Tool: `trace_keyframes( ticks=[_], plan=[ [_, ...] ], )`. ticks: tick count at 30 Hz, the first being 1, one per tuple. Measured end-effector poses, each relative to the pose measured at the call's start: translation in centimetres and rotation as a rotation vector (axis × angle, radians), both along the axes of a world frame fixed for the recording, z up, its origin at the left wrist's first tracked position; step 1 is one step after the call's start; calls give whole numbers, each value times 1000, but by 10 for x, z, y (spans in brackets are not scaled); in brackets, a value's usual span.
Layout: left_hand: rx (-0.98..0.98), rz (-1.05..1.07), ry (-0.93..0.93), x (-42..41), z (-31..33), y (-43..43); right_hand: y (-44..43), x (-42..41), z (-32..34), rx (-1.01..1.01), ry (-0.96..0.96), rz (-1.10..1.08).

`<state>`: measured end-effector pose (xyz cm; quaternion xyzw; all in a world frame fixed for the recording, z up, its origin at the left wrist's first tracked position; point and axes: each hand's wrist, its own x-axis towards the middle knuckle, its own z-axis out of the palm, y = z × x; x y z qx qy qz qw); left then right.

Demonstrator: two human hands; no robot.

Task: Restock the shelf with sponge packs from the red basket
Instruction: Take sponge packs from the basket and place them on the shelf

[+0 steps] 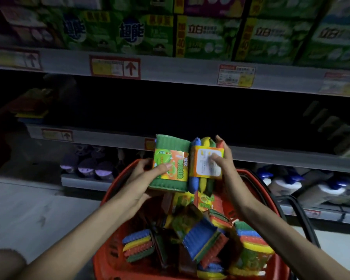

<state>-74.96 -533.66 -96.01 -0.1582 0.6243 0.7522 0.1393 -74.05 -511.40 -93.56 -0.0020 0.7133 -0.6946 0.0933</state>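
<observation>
Clasping sponge packs (171, 156) in left hand (143, 182) and right hand (227, 166) fingers (163, 167), red basket (111, 196) below them, probably needing reaching forward to the shelf (271, 155).

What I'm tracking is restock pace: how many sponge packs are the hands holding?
2. The left hand grips the green-faced pack; the right hand grips the back-label pack, touching beside it. Others lie below in the red basket.

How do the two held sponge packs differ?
The green-faced sponge pack in the left hand shows its flat side and orange-green front label; the multicoloured sponge pack in the right hand shows blue and yellow edges and a white label. Both stand upright, touching, above the red basket.
</observation>
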Motion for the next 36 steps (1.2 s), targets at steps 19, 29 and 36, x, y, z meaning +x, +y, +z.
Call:
trace_keyframes(
  ticks=[19,29,36],
  plan=[
    [-34,9,62,67,22,4,5,76,42,-15,95,-105],
    [-337,69,195,45,42,-30,20,49,35,582,298,-27],
    [-339,49,227,6,44,-66,4,12,2,1010,54,218]
  ],
)
